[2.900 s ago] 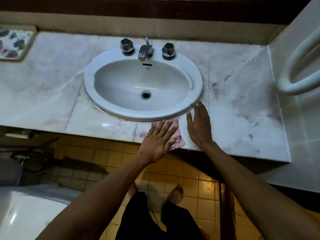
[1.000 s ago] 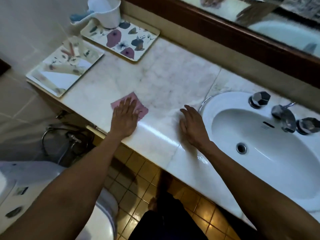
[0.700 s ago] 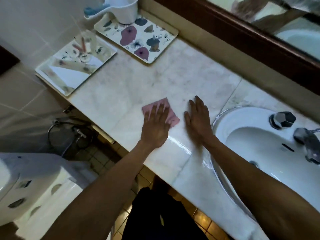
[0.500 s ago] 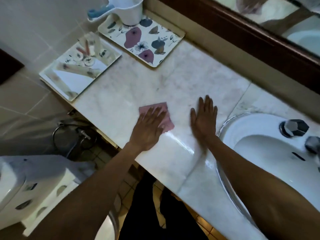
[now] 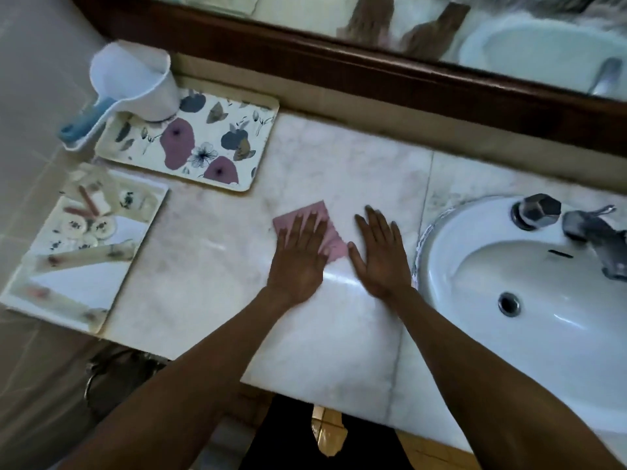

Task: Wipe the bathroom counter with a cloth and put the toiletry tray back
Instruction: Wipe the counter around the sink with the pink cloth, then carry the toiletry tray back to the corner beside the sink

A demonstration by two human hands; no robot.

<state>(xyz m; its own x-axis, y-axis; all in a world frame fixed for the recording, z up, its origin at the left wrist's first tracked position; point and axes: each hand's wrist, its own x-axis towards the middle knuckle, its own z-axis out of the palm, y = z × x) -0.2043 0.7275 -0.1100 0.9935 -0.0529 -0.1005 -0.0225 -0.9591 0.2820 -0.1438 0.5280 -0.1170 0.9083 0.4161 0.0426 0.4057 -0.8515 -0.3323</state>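
Note:
A pink cloth (image 5: 334, 245) lies flat on the white marble counter (image 5: 203, 276), left of the sink. My left hand (image 5: 300, 256) presses down on it with the fingers spread, covering most of it. My right hand (image 5: 381, 256) rests flat and bare on the counter just right of the cloth, holding nothing. The toiletry tray (image 5: 84, 290), pale and carrying tubes and small round items, sits at the counter's far left end, partly over the front edge. A flowered tray (image 5: 217, 144) lies behind it against the back ledge.
A white scoop (image 5: 135, 83) with a blue handle stands on the flowered tray's left corner. The white sink (image 5: 475, 300) with its chrome faucet (image 5: 593, 232) is at the right. A dark wood mirror frame (image 5: 373, 72) runs along the back. Tiled floor lies below the counter.
Both hands have moved from the sink's front rim to the counter left of it. Over the last second my left hand slid the cloth right, close to my right hand.

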